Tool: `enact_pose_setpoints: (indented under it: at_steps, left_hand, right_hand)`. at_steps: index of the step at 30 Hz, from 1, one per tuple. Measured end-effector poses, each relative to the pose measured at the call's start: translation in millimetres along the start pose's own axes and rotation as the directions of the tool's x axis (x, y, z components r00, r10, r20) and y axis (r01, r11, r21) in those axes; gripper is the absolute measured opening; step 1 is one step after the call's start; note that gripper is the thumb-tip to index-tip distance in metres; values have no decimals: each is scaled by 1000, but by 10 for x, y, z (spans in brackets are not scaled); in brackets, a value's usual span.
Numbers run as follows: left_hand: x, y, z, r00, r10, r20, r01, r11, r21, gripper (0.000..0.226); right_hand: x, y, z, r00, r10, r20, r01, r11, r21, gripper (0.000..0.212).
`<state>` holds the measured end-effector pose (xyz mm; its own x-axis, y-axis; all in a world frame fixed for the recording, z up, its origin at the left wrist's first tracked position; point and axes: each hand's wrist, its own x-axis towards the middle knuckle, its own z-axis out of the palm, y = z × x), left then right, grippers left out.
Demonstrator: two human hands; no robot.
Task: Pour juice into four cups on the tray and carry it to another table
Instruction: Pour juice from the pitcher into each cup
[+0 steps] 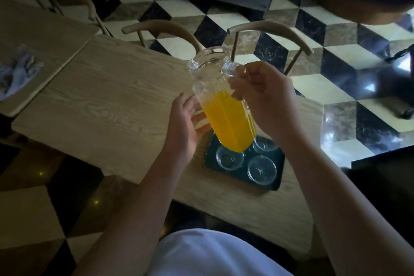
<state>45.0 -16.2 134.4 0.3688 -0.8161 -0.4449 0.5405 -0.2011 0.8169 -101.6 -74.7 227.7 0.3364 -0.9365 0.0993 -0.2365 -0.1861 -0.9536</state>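
Right hand (262,98) is closed around the handle near the neck of the tall ribbed clear glass pitcher (220,105), which hangs in the air above the far part of the tray, mouth pointing away from the person. Left hand (183,123) is open with fingers spread, its palm just beside the lower wall of the pitcher; whether it touches the glass I cannot tell. Under them lies the long pale wooden table (107,92), and on it the small dark green rectangular tray (277,177) with clear glass cups; three show, all looking empty, for example the near right cup (261,170), and a fourth is probably hidden behind the pitcher. I judge the pitcher heavy, since orange juice (228,125) fills more than half, and the glass is stiff, fragile and probably slippery. So the handle should carry it, with the other palm under the bottom. The cups seem light and may tip easily.
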Motion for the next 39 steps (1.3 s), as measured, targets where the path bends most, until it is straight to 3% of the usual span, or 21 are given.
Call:
enact_pose_setpoints:
  at_steps: [9, 15, 22, 30, 39]
  left_hand:
    - [-781, -1082, 692, 970, -169, 176, 193, 972, -132, 63]
    - [-1023, -1736, 839, 940, -290, 179, 317, 937, -144, 63]
    - [-1017, -2273, 830, 882, -454, 127, 467, 877, -114, 67]
    - [-966, -2622, 695, 794, -590, 148, 608, 769, -198, 72]
    - [-962, -2835, 616, 720, -682, 130, 694, 700, -168, 78]
  right_hand:
    - [-957, 332, -959, 993, 46, -108, -53, 997, -55, 12]
    - [-1421, 795, -1311, 975, 163, -152, -183, 975, -124, 15]
    - [-1653, 1179, -1374, 944, 292, -155, -315, 936, -159, 10]
    - [-1618, 1474, -1240, 922, 377, -82, -373, 816, -441, 23]
    - [-1478, 1597, -1101, 876, 483, 0, -387, 701, -599, 28]
